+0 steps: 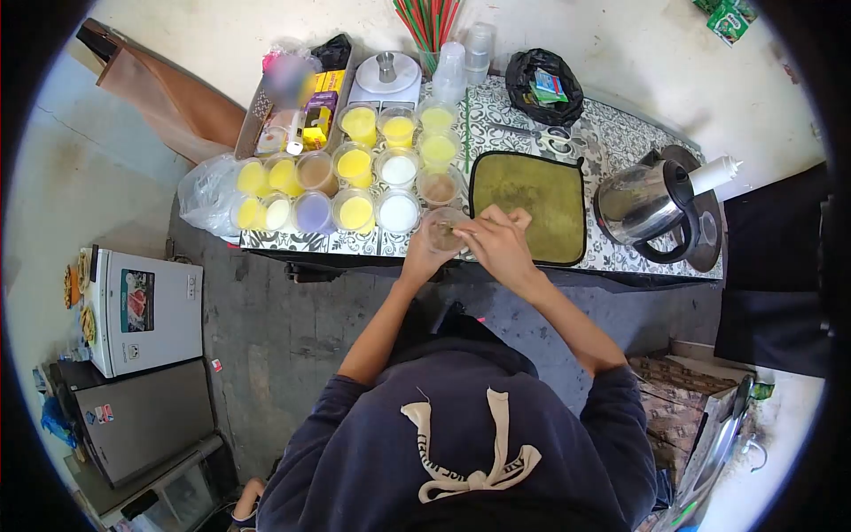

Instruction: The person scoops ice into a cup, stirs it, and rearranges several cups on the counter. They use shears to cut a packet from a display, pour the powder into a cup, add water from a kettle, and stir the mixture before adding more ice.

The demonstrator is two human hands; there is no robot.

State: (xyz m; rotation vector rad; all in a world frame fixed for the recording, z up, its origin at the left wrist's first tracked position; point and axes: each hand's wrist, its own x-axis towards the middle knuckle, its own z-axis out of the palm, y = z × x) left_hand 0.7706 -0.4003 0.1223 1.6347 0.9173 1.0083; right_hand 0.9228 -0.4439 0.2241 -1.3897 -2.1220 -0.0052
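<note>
My left hand (424, 260) is wrapped around a clear plastic cup (441, 232) with something brownish in it, at the table's front edge. Over the cup's rim, the fingers of my right hand (500, 238) are pinched together; whatever they hold is too small to make out. Just behind this cup stands another cup with brown powder (437, 188). To the left are several filled cups: a yellow one (356, 213), a white one (396, 213) and a purple one (314, 215) among them. A green cloth mat (529, 199) lies beside my right hand.
An electric kettle (634, 208) stands at the right. Behind the cups are a scale (387, 78), stacked plastic cups (450, 69), straws (428, 27) and a box of packets (297, 106). Scissors (557, 140) lie near a black bag (543, 89).
</note>
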